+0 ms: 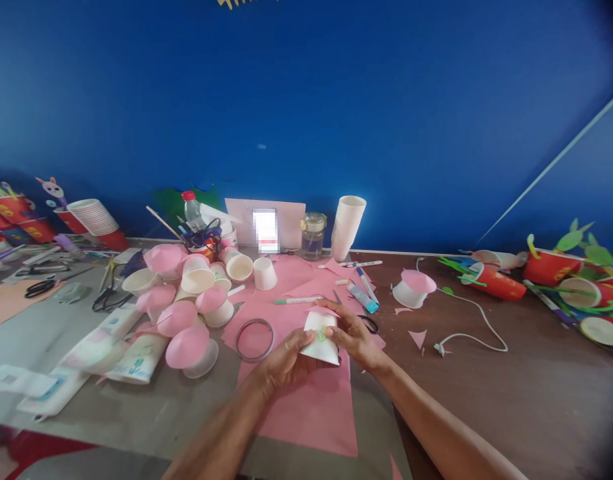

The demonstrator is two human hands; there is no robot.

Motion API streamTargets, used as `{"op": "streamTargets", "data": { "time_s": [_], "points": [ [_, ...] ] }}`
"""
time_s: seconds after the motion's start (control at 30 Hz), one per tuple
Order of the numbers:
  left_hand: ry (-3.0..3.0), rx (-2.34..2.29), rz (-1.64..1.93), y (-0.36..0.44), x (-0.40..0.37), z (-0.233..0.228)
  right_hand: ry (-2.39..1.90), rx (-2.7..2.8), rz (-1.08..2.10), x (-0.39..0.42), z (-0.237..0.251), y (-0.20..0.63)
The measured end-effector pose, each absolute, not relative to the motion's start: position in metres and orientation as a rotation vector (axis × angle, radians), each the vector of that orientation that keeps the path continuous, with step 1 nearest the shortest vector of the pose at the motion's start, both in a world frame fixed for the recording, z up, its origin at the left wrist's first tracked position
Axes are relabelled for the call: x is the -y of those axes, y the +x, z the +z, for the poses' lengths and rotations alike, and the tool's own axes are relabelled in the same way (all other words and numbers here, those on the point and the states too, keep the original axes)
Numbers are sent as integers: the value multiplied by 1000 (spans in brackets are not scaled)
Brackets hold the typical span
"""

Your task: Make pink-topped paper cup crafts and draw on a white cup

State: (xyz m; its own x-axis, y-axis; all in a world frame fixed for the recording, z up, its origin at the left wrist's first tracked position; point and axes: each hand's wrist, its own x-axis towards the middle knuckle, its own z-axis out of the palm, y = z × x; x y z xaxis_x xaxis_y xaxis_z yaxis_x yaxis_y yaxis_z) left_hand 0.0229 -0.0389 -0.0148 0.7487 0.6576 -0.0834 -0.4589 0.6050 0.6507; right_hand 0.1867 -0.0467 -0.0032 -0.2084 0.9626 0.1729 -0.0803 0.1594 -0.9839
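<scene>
Head view | left hand (286, 355), right hand (355, 339) gripping cup (320, 350) | I judge: fitting pink paper (321, 311); next needs light pressure

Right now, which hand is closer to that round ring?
Left. The left hand is just right of the round ring in the picture, holding the white paper cup; the right hand is farther away, on the cup's other side.
</scene>
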Motion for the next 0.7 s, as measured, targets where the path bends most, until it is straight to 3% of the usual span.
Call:
{"op": "streamTargets", "data": {
  "time_s": [0.7],
  "points": [
    [554,-350,661,25,36,-22,-962,1432,1255,44,-7,189]
  ]
}}
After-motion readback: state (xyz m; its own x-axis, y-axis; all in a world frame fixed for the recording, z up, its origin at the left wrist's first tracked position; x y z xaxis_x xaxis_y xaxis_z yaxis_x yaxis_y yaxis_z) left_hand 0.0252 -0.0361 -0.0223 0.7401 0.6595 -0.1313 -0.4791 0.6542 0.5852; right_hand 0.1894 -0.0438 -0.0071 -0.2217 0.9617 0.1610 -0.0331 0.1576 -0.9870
